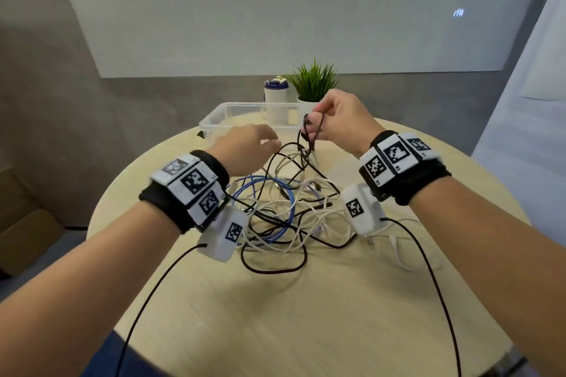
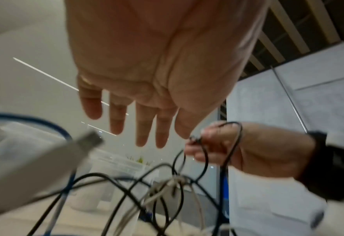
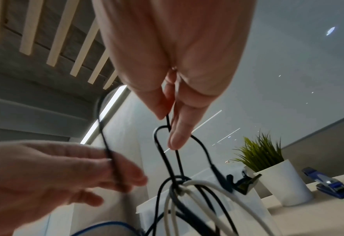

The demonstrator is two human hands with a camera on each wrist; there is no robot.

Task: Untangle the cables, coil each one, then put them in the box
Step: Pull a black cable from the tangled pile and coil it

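The big white plug [image 2: 35, 169] in the left wrist view is blurry. The right arm hides part of the white cable [image 1: 401, 257].

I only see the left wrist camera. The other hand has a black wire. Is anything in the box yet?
Observer: No. The head view shows no cables in the clear box; the tangle lies on the table.
Operator: What's behind the box?
Observer: A white bottle and a potted plant.
Operator: How's the wire held?
Observer: In the right wrist view, the right hand pinches the black cable between thumb and fingers.
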